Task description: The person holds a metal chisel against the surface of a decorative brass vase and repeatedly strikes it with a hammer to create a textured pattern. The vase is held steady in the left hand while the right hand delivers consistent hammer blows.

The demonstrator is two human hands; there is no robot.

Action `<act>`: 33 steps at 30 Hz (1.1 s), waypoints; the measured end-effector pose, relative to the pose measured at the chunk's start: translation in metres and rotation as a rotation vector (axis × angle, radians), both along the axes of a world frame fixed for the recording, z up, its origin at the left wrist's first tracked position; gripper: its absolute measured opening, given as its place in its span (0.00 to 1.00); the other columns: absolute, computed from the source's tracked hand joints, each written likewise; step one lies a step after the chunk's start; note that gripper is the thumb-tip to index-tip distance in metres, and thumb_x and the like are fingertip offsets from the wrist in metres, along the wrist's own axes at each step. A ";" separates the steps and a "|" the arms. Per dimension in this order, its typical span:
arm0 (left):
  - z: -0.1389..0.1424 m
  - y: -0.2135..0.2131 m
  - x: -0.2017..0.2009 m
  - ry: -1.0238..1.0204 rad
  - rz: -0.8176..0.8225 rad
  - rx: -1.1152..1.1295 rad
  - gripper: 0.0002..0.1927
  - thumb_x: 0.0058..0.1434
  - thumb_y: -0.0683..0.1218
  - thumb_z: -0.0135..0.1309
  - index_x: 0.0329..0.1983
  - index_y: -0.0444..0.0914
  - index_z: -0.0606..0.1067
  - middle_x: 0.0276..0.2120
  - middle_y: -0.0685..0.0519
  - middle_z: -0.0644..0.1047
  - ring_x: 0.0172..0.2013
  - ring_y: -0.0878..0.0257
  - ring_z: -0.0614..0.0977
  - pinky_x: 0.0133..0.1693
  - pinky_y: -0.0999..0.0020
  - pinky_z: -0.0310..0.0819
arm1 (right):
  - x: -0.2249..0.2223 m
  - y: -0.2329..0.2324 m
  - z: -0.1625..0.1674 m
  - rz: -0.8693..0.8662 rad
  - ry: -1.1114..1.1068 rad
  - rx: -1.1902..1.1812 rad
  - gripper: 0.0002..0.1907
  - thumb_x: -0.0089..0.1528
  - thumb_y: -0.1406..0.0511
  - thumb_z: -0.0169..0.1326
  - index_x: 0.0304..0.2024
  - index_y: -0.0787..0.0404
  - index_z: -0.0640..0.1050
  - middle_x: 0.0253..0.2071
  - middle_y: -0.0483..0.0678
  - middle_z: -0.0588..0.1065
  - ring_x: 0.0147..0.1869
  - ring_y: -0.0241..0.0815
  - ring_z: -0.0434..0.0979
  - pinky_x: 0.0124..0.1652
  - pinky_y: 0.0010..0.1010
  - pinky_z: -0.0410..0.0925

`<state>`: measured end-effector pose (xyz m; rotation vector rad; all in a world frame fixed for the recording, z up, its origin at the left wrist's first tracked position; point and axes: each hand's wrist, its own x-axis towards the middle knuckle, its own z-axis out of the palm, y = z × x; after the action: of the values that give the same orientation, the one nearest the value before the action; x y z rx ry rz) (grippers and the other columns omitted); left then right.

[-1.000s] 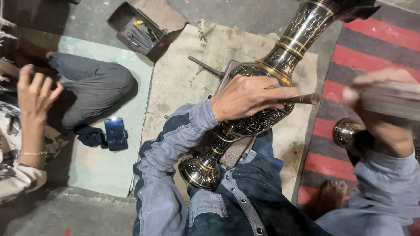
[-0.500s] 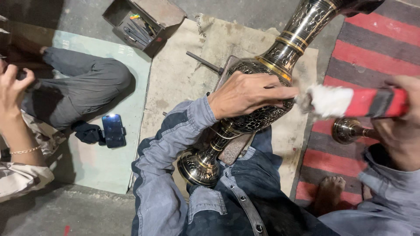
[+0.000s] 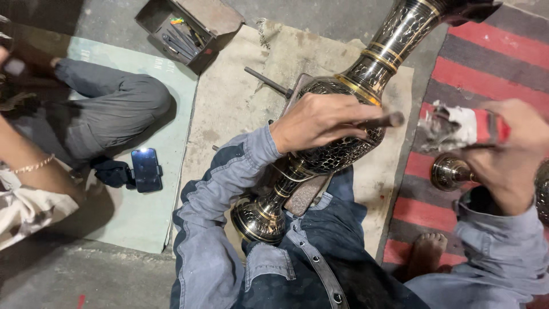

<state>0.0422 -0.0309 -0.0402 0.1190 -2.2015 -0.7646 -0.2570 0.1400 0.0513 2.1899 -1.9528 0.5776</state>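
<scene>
A: Head view, item one: the left hand (image 3: 320,121), centre of the frame. State?

B: Fingers curled and closed around a thin metal punch (image 3: 382,121), with the palm resting on the belly of a large engraved metal vase (image 3: 343,114). The vase lies tilted across the person's lap, its foot at lower centre and its neck running to the upper right.

A: Item two, the right hand (image 3: 514,154)?

B: Right edge of the frame, fingers clenched on a red-handled mallet (image 3: 463,127) with a white, worn head, held just beside the punch tip; blurred.

A: Surroundings?

B: A tan cloth mat (image 3: 240,97) under the vase, a red striped rug (image 3: 486,74) at right, an open toolbox (image 3: 183,31) at upper left, a phone (image 3: 146,169) on a green mat (image 3: 143,223), and another person seated at left.
</scene>
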 end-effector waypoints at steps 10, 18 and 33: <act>0.016 -0.005 0.008 0.008 -0.017 0.038 0.22 0.70 0.54 0.59 0.66 0.53 0.70 0.38 0.57 0.78 0.35 0.60 0.82 0.39 0.64 0.80 | -0.016 -0.024 -0.010 0.185 -1.219 -0.021 0.13 0.68 0.65 0.60 0.52 0.56 0.72 0.41 0.46 0.77 0.45 0.43 0.78 0.54 0.36 0.72; 0.024 -0.002 0.006 -0.048 -0.012 -0.029 0.25 0.69 0.53 0.59 0.69 0.58 0.69 0.44 0.59 0.77 0.38 0.61 0.82 0.38 0.67 0.81 | -0.007 0.001 0.003 -0.001 -0.322 -0.049 0.12 0.71 0.72 0.63 0.52 0.67 0.72 0.47 0.56 0.72 0.43 0.47 0.73 0.45 0.33 0.67; 0.003 0.001 -0.004 0.054 0.082 0.094 0.24 0.71 0.55 0.58 0.69 0.52 0.69 0.37 0.57 0.77 0.33 0.64 0.80 0.38 0.67 0.79 | -0.058 -0.023 0.001 0.124 -0.646 0.156 0.04 0.76 0.72 0.55 0.48 0.65 0.73 0.45 0.53 0.73 0.47 0.42 0.75 0.53 0.27 0.69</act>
<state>0.0385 -0.0303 -0.0372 0.2315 -2.0971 -0.8169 -0.3154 0.1166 0.0525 2.4400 -2.2061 1.3331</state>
